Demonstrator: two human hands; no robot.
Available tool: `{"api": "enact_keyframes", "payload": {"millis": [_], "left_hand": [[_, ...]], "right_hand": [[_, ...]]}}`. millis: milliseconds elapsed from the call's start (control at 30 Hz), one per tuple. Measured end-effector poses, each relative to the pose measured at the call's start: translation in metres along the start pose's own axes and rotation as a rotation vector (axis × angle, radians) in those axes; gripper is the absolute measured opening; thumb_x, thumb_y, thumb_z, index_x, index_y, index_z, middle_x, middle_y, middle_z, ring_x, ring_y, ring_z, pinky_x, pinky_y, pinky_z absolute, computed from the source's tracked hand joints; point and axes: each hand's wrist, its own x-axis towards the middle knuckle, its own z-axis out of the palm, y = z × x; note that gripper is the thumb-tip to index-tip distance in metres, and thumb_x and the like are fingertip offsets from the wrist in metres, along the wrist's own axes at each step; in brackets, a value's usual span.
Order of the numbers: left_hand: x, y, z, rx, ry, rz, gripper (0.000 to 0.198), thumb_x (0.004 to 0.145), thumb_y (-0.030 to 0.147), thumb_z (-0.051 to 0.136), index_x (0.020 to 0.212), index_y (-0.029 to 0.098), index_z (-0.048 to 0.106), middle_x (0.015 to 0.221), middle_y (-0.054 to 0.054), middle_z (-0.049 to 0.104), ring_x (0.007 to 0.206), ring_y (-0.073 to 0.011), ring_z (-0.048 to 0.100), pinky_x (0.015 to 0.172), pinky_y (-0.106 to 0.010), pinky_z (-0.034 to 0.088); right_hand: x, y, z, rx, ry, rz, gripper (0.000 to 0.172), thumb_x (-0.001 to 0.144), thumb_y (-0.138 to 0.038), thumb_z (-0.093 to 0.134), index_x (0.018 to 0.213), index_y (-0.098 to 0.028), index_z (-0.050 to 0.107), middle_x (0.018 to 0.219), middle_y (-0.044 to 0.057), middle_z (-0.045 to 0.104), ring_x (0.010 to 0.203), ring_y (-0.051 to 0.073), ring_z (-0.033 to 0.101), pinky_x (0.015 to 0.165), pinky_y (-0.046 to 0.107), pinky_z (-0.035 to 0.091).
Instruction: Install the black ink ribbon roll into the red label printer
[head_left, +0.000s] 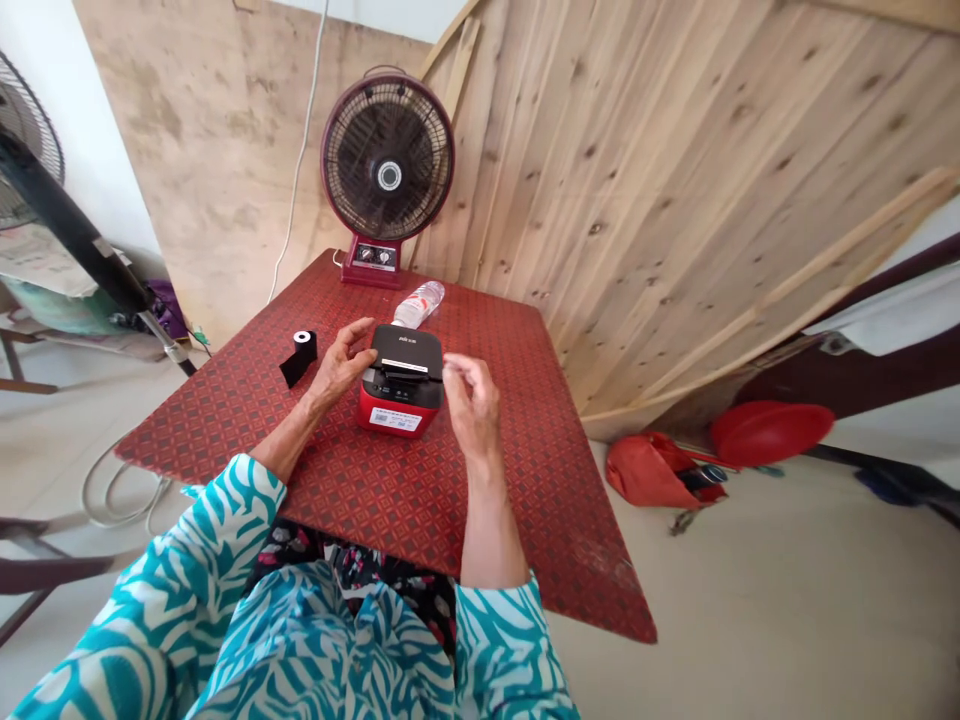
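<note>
A small label printer [409, 352] with a black lid and a red body stands on the table in front of me. Its lid lies closed, and a white sticker is on the near face. My left hand [343, 362] grips the lid's left side, thumb at the edge and fingers by the far corner. Against the right side of the lid, my right hand [472, 395] holds on with bent fingers; their tips are partly hidden. Left of the printer lies a roll of black paper [303, 358] with a white core, its loose end trailing toward me.
The table [517, 470] has a red patterned cover. Behind the printer lies a clear plastic bottle [420, 303], and a dark red fan [388, 175] stands at the far edge. A red bag [649, 470] sits on the floor to the right. Wooden boards [600, 180] lean behind.
</note>
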Motion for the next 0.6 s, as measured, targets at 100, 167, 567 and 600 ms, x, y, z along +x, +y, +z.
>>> {"api": "enact_keyframes", "payload": {"millis": [100, 167, 567, 600], "left_hand": [[-0.001, -0.003, 0.000, -0.056, -0.018, -0.035, 0.073, 0.076, 0.045, 0.070, 0.141, 0.017, 0.053, 0.150, -0.017, 0.057, 0.146, -0.0342, 0.046, 0.123, -0.054, 0.034], [-0.001, -0.005, 0.000, -0.091, -0.026, -0.058, 0.075, 0.077, 0.046, 0.070, 0.142, 0.016, 0.052, 0.148, -0.018, 0.059, 0.145, -0.0346, 0.049, 0.123, -0.055, 0.034], [0.005, -0.013, -0.002, -0.119, -0.143, -0.100, 0.075, 0.075, 0.034, 0.066, 0.147, 0.019, 0.051, 0.151, -0.015, 0.058, 0.143, -0.0366, 0.050, 0.115, -0.056, 0.046], [0.004, -0.012, -0.001, -0.123, -0.141, -0.096, 0.074, 0.076, 0.033, 0.066, 0.147, 0.020, 0.051, 0.150, -0.014, 0.058, 0.142, -0.0359, 0.051, 0.115, -0.055, 0.046]], "right_hand": [[0.015, 0.026, 0.018, 0.241, 0.138, 0.315, 0.044, 0.077, -0.048, 0.067, 0.113, -0.023, 0.066, 0.112, 0.007, 0.073, 0.103, 0.021, 0.066, 0.099, 0.042, 0.051], [0.020, 0.038, 0.028, 0.408, 0.119, 0.435, 0.046, 0.072, -0.046, 0.070, 0.111, -0.023, 0.065, 0.112, 0.006, 0.073, 0.106, 0.022, 0.066, 0.101, 0.044, 0.051], [0.021, 0.049, 0.027, 0.313, 0.026, 0.400, 0.046, 0.073, -0.033, 0.064, 0.118, -0.025, 0.066, 0.127, 0.006, 0.071, 0.114, 0.021, 0.065, 0.104, 0.044, 0.054], [0.021, 0.050, 0.026, 0.301, 0.022, 0.398, 0.046, 0.073, -0.033, 0.063, 0.119, -0.025, 0.066, 0.129, 0.006, 0.070, 0.114, 0.021, 0.065, 0.104, 0.045, 0.054]]}}
